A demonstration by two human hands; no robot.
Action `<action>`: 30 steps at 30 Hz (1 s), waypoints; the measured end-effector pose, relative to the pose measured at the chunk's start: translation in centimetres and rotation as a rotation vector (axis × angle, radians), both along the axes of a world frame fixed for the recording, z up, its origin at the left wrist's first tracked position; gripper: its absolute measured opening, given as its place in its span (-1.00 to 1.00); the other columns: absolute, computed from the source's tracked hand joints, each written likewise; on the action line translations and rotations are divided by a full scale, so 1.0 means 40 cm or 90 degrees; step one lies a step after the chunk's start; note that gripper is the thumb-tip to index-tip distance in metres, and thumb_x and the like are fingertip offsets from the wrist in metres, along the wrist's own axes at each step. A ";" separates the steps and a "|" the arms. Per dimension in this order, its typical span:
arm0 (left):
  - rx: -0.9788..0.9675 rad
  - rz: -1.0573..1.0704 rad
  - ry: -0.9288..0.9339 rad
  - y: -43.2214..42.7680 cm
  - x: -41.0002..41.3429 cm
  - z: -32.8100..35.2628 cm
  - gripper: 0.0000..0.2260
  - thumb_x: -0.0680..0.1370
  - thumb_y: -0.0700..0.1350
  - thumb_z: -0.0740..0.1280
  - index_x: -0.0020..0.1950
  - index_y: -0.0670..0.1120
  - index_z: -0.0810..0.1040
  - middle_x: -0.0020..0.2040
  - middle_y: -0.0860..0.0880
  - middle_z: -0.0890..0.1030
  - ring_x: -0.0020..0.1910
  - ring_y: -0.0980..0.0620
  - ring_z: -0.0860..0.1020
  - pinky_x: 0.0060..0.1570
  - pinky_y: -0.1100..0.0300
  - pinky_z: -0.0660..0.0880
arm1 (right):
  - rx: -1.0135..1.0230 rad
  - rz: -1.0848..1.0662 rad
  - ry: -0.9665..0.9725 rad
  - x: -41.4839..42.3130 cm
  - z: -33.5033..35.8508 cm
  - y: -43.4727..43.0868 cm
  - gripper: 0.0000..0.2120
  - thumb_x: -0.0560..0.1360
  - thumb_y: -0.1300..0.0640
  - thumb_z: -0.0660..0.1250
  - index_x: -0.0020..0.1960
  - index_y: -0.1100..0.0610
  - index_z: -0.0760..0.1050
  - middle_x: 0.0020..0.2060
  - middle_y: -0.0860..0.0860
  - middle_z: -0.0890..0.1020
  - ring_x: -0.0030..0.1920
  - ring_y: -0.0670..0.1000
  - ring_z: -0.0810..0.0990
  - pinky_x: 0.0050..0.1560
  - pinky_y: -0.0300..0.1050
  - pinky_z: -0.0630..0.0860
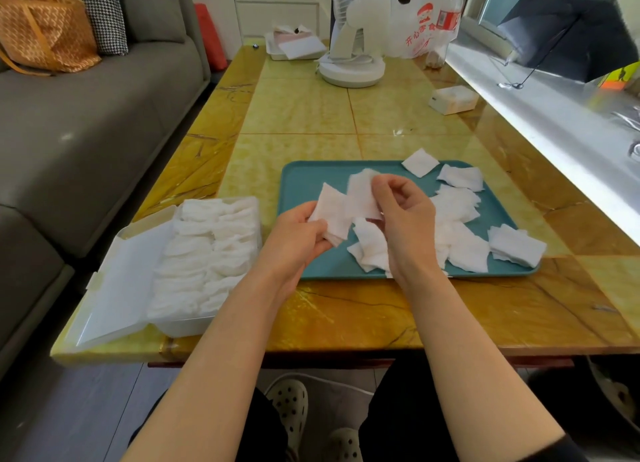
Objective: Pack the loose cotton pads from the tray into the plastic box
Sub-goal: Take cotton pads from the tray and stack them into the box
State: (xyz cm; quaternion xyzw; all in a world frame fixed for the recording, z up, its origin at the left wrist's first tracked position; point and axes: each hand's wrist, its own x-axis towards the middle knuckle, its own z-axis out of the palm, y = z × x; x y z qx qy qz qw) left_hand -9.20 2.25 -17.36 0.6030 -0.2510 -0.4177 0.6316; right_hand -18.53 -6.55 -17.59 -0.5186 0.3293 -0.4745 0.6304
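The loose cotton pads lie scattered over the 3 to 5 o'clock part of the teal tray, several overlapping, and one single pad sits across the tray's rim at about 1 o'clock. Above the tray's middle the left hand grips a small stack of pads between thumb and curled fingers, while the right hand pinches one pad by its upper edge with thumb and fingertips, that pad touching the stack. At 9 o'clock from the tray, just beside it, stands the plastic box, already packed with rows of white pads, its lid hinged open and lying flat at the box's own 9 o'clock. Everything rests on a glossy yellow table. At 12 o'clock, well apart, is a white fan; a small white carton lies at 1 o'clock, and a grey sofa runs along 9 to 10 o'clock.
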 end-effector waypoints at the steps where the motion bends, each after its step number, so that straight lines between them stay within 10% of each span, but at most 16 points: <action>1: -0.011 -0.006 0.001 0.001 -0.001 0.001 -0.69 0.59 -0.39 0.09 0.07 -0.07 0.53 0.09 -0.08 0.63 0.08 0.03 0.61 -0.05 0.26 0.59 | 0.000 0.022 0.004 0.004 0.001 0.007 -0.95 0.54 0.20 0.31 -0.05 0.19 0.52 -0.28 -0.01 0.62 -0.30 -0.17 0.58 -0.31 -0.30 0.52; 7: -0.044 -0.023 0.024 -0.002 -0.008 0.005 -0.74 0.57 -0.37 0.17 0.14 -0.18 0.58 0.02 -0.11 0.68 0.00 0.04 0.64 -0.11 0.30 0.56 | 0.036 0.165 -0.044 0.015 0.009 0.026 -0.94 0.56 0.19 0.27 -0.07 0.18 0.47 -0.28 0.07 0.64 -0.25 0.01 0.62 -0.31 -0.21 0.58; 17: -0.071 -0.035 0.025 -0.001 -0.016 0.009 -0.68 0.57 -0.39 0.12 0.03 -0.09 0.59 -0.05 -0.02 0.69 -0.02 0.07 0.65 -0.03 0.27 0.57 | -0.032 -0.026 0.119 0.029 -0.031 0.015 -0.90 0.52 0.13 0.36 -0.17 0.07 0.48 -0.32 -0.03 0.62 -0.24 -0.09 0.60 -0.14 0.01 0.63; 25: -0.083 -0.028 0.118 -0.006 -0.014 0.008 -0.77 0.60 -0.23 0.11 0.03 -0.17 0.57 -0.07 -0.11 0.66 -0.09 0.04 0.64 -0.09 0.23 0.56 | -0.114 -0.079 0.188 0.035 -0.038 0.027 -0.89 0.51 0.09 0.35 -0.14 0.10 0.48 -0.26 -0.07 0.57 -0.28 -0.19 0.52 -0.25 -0.36 0.45; 30: -0.017 0.029 -0.038 -0.009 -0.017 -0.016 -0.83 0.62 -0.18 0.23 0.01 -0.11 0.62 -0.01 -0.12 0.68 0.05 -0.02 0.64 0.00 0.22 0.57 | -0.169 -0.060 0.202 0.038 -0.044 0.032 -0.93 0.51 0.14 0.34 -0.08 0.12 0.48 -0.23 -0.13 0.55 -0.28 -0.28 0.51 -0.24 -0.43 0.42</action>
